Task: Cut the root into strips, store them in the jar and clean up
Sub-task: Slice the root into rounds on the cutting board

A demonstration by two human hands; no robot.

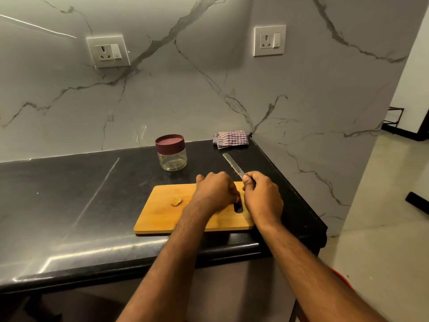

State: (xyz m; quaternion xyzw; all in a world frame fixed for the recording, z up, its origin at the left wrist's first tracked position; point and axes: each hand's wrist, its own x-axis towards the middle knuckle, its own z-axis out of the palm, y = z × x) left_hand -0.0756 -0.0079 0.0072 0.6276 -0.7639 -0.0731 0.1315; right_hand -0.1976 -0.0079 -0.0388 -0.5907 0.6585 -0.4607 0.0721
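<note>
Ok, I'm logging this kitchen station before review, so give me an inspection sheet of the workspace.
Surface: black stone counter, glossy, light streaks.
Job's things: wooden cutting board near front edge; small root piece on it; knife, fibres on blade; clear jar, maroon lid on.
Clutter: checked cloth, folded, in the back corner.
Hands: right hand grips the knife; left hand curled over board, contents hidden.
Cables: nothing seen.
Surroundings: marble wall, two sockets.
</note>
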